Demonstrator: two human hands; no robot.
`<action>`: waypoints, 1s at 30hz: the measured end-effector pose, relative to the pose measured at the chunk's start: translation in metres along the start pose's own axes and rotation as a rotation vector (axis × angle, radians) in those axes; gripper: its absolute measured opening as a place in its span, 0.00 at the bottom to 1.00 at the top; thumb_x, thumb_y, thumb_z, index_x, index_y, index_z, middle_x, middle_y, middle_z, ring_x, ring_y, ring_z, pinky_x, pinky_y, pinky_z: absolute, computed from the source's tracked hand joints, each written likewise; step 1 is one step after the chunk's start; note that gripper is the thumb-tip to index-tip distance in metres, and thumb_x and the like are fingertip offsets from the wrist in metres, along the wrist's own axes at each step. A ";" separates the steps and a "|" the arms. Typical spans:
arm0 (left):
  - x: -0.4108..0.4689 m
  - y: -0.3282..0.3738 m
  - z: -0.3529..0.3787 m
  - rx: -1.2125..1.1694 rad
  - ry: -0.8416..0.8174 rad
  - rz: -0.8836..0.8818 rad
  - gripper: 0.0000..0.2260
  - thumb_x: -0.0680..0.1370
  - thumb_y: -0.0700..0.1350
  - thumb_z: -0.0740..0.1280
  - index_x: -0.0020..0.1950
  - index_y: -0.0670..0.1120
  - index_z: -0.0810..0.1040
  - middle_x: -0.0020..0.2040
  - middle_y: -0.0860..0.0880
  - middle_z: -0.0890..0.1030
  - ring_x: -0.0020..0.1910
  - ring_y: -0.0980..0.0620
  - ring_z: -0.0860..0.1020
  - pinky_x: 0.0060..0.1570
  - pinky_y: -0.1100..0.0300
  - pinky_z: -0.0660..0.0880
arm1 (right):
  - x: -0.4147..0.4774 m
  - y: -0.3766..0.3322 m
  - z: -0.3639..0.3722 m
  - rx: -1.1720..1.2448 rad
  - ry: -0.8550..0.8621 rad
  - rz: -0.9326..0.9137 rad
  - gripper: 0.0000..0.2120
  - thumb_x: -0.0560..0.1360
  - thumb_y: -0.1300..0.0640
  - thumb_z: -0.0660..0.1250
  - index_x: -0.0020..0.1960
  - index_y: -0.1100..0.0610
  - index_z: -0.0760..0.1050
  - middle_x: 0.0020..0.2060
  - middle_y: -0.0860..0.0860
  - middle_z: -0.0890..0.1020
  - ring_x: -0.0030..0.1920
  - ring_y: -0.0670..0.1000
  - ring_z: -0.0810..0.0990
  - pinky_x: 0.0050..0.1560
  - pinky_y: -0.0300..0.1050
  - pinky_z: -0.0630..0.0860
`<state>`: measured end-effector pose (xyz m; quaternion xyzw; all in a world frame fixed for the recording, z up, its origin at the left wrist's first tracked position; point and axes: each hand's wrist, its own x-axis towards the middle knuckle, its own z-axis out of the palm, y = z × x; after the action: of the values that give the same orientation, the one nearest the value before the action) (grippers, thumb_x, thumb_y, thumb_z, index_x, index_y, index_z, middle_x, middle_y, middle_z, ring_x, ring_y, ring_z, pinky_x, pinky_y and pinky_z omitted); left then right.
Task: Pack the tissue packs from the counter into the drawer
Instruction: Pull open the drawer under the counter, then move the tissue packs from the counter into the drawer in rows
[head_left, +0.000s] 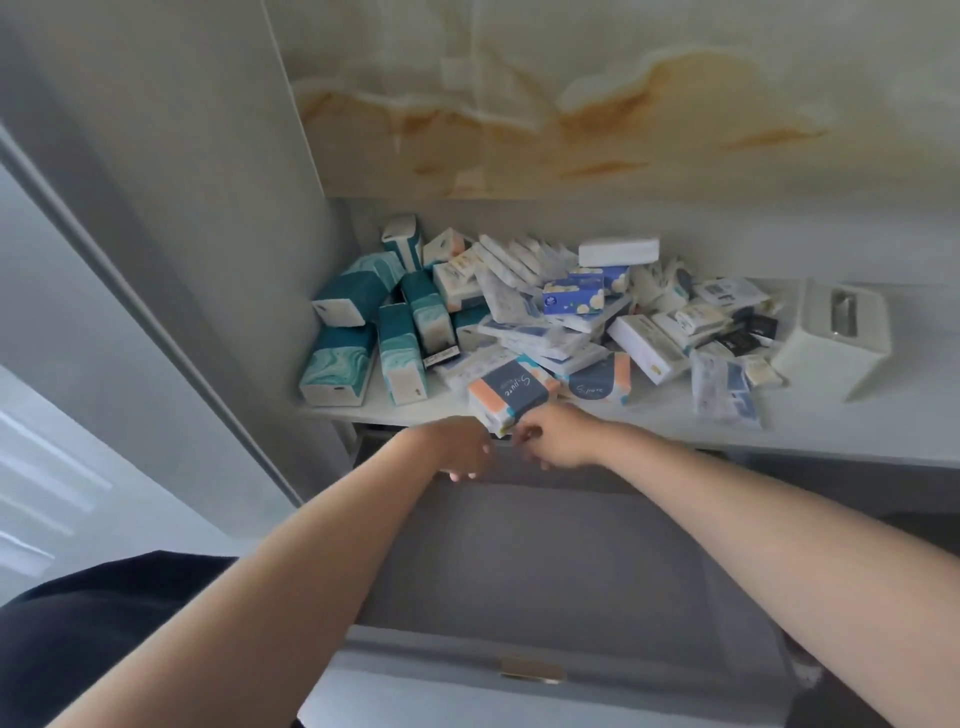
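At the worktop's (831, 436) front edge, a navy-and-peach plastic-wrapped tissue pack (511, 395) overhangs the open grey drawer (519, 551). The right hand (553, 436) pinches its near corner, fingers curled. The left hand (457, 447) is beside it, fingers bent down, can't tell if holding. Risk: the corner pinch slips and the pack drops askew, or dragging it topples the loose pile (545, 312) behind.

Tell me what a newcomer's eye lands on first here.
A jumbled heap of tissue packs covers the counter, with the teal ones to the left. Below it a grey drawer stands open, and the right hand grips a navy-and-peach pack at the counter's front edge.
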<state>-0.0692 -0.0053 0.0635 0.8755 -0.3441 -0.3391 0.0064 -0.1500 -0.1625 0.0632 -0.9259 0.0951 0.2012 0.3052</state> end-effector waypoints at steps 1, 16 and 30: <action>0.002 -0.007 -0.015 0.009 0.112 -0.028 0.12 0.79 0.49 0.63 0.57 0.47 0.81 0.48 0.48 0.84 0.47 0.48 0.81 0.49 0.57 0.77 | 0.011 -0.008 -0.008 -0.010 0.051 -0.025 0.12 0.78 0.61 0.62 0.53 0.47 0.79 0.44 0.45 0.79 0.42 0.50 0.81 0.45 0.43 0.79; 0.046 -0.149 -0.052 -0.653 0.577 -0.097 0.30 0.77 0.44 0.67 0.77 0.46 0.60 0.66 0.46 0.75 0.64 0.46 0.75 0.62 0.61 0.68 | 0.167 -0.108 0.016 0.140 0.194 -0.101 0.38 0.76 0.62 0.66 0.81 0.53 0.51 0.74 0.55 0.67 0.70 0.56 0.70 0.63 0.41 0.67; -0.014 -0.131 -0.024 -0.781 0.703 0.024 0.28 0.69 0.58 0.75 0.68 0.56 0.75 0.60 0.50 0.76 0.54 0.55 0.78 0.61 0.58 0.74 | 0.098 -0.099 0.033 0.191 0.351 -0.254 0.39 0.68 0.50 0.77 0.75 0.45 0.63 0.68 0.51 0.67 0.67 0.53 0.72 0.66 0.46 0.71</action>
<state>0.0165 0.0978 0.0579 0.8649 -0.1791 -0.1278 0.4512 -0.0428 -0.0689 0.0487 -0.9182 0.0480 -0.0126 0.3930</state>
